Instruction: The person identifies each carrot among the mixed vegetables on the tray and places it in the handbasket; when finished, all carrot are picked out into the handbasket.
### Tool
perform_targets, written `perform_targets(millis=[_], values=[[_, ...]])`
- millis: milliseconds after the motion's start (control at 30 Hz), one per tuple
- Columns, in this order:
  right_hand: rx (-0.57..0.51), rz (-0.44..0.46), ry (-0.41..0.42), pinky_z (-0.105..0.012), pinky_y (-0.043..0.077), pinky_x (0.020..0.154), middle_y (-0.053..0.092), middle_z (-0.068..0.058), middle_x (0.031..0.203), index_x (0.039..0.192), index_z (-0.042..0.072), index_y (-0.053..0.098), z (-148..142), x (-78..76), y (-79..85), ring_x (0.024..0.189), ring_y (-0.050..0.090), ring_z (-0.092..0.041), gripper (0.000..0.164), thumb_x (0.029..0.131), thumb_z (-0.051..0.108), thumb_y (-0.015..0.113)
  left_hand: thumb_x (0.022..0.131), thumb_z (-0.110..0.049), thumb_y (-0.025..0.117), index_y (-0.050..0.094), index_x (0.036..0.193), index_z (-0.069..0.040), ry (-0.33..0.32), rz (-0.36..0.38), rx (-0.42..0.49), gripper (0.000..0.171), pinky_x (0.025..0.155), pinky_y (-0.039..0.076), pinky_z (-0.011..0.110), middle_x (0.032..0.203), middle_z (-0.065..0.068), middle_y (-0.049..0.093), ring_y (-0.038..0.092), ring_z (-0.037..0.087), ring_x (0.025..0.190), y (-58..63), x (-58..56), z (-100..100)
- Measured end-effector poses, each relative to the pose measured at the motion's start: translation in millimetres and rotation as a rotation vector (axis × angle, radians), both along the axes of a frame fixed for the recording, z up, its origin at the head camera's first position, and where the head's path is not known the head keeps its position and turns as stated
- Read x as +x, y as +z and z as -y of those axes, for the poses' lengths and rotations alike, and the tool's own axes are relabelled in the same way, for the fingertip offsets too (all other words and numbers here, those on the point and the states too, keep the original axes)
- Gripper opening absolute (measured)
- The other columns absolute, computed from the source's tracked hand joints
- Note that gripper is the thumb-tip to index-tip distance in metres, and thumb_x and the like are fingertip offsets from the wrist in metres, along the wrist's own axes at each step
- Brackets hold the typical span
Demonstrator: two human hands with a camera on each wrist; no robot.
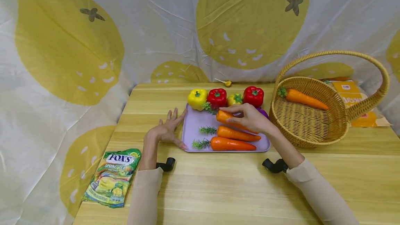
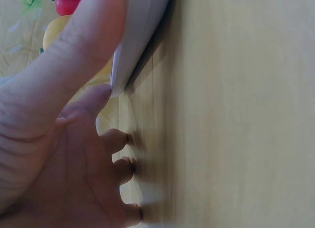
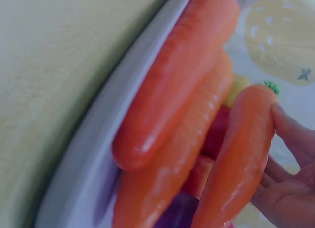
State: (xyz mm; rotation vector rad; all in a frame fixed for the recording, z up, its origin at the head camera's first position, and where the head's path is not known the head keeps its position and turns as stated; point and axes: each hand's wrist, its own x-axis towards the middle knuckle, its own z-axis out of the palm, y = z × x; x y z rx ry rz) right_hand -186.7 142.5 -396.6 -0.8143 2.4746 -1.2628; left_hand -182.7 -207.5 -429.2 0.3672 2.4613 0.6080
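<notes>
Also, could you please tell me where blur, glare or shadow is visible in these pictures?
Head view: fairly sharp, small bright highlights on the red peppers; left wrist: soft, dark shadow along the tray; right wrist: hazy, pale glare on the carrots.

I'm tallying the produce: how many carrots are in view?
4. One carrot is in the right hand, over the lilac tray; a second and a third lie on the tray; the fourth is in the wicker basket. Another might be hidden behind the hand.
</notes>
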Motion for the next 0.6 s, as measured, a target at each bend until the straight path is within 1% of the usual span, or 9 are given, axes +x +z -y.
perform_targets(millis=[67, 167, 200, 233, 300, 400, 467, 533, 600], values=[[0.001, -0.003, -0.006, -0.032, 0.057, 0.088, 0.067, -0.006, 0.143, 0.142, 0.018, 0.065, -1, 0.5, 2.9, 0.125, 0.065, -0.027, 0.046, 0.097, 0.013, 0.072, 0.068, -0.048, 0.095, -0.012, 0.166, -0.027, -0.001, 0.000, -0.002, 0.146, 0.120, -0.013, 0.076, 0.169, 0.021, -0.028, -0.027, 0.043, 0.157, 0.2, 0.0, 0], [0.007, -0.005, -0.018, -0.026, 0.052, 0.081, 0.068, -0.008, 0.140, 0.142, 0.018, 0.065, -4, 1.4, 7.7, 0.118, 0.067, -0.025, 0.046, 0.097, 0.015, 0.073, 0.068, -0.049, 0.095, -0.012, 0.166, -0.027, -0.001, 0.000, -0.008, 0.147, 0.121, -0.012, 0.076, 0.169, 0.021, -0.027, -0.027, 0.043, 0.157, 0.1, -0.1, 0], [0.010, -0.004, -0.025, -0.025, 0.050, 0.077, 0.069, -0.008, 0.140, 0.142, 0.019, 0.065, -5, 1.7, 9.6, 0.113, 0.066, -0.024, 0.045, 0.097, 0.016, 0.073, 0.068, -0.049, 0.095, -0.012, 0.166, -0.027, -0.001, -0.001, -0.011, 0.147, 0.121, -0.012, 0.076, 0.169, 0.021, -0.027, -0.027, 0.043, 0.157, 0.0, -0.1, 0], [0.011, 0.003, -0.034, -0.023, 0.050, 0.075, 0.069, -0.007, 0.139, 0.141, 0.019, 0.065, -7, 2.2, 11.7, 0.109, 0.066, -0.023, 0.045, 0.097, 0.016, 0.073, 0.068, -0.049, 0.095, -0.012, 0.166, -0.027, -0.001, -0.001, -0.013, 0.147, 0.121, -0.012, 0.075, 0.169, 0.021, -0.028, -0.027, 0.043, 0.157, 0.0, -0.1, 0], [0.004, 0.021, -0.049, -0.022, 0.053, 0.077, 0.069, -0.007, 0.139, 0.141, 0.020, 0.066, -9, 3.2, 15.5, 0.108, 0.066, -0.022, 0.045, 0.097, 0.017, 0.073, 0.068, -0.050, 0.095, -0.012, 0.166, -0.027, -0.002, -0.002, -0.013, 0.147, 0.121, -0.012, 0.076, 0.169, 0.021, -0.027, -0.026, 0.043, 0.157, -0.4, -0.3, 0], [-0.009, 0.044, -0.068, -0.022, 0.056, 0.081, 0.068, -0.006, 0.140, 0.141, 0.020, 0.066, -15, 4.6, 20.3, 0.112, 0.066, -0.022, 0.044, 0.097, 0.017, 0.073, 0.068, -0.050, 0.094, -0.013, 0.166, -0.027, -0.005, -0.002, -0.013, 0.147, 0.121, -0.012, 0.076, 0.169, 0.021, -0.028, -0.026, 0.043, 0.157, 0.1, -0.3, 0], [-0.024, 0.057, -0.069, -0.022, 0.058, 0.087, 0.067, -0.007, 0.141, 0.141, 0.018, 0.066, -20, 5.4, 23.1, 0.118, 0.066, -0.024, 0.044, 0.098, 0.016, 0.073, 0.068, -0.050, 0.094, -0.012, 0.166, -0.027, -0.004, -0.002, -0.015, 0.146, 0.121, -0.012, 0.076, 0.169, 0.021, -0.028, -0.026, 0.043, 0.157, 0.5, 0.1, 0], [-0.030, 0.058, -0.063, -0.022, 0.057, 0.092, 0.067, -0.008, 0.141, 0.141, 0.016, 0.065, -25, 5.8, 25.8, 0.122, 0.065, -0.025, 0.043, 0.099, 0.016, 0.071, 0.068, -0.049, 0.094, -0.012, 0.166, -0.027, -0.003, -0.001, -0.020, 0.146, 0.121, -0.012, 0.076, 0.169, 0.021, -0.028, -0.026, 0.043, 0.157, 1.0, 0.6, -1], [-0.033, 0.058, -0.066, -0.020, 0.056, 0.092, 0.066, -0.010, 0.141, 0.141, 0.015, 0.066, -32, 6.3, 28.0, 0.122, 0.065, -0.026, 0.042, 0.099, 0.017, 0.070, 0.069, -0.048, 0.094, -0.012, 0.166, -0.027, -0.002, 0.000, -0.021, 0.146, 0.121, -0.012, 0.076, 0.169, 0.021, -0.028, -0.026, 0.043, 0.157, 1.2, 1.0, -1]])
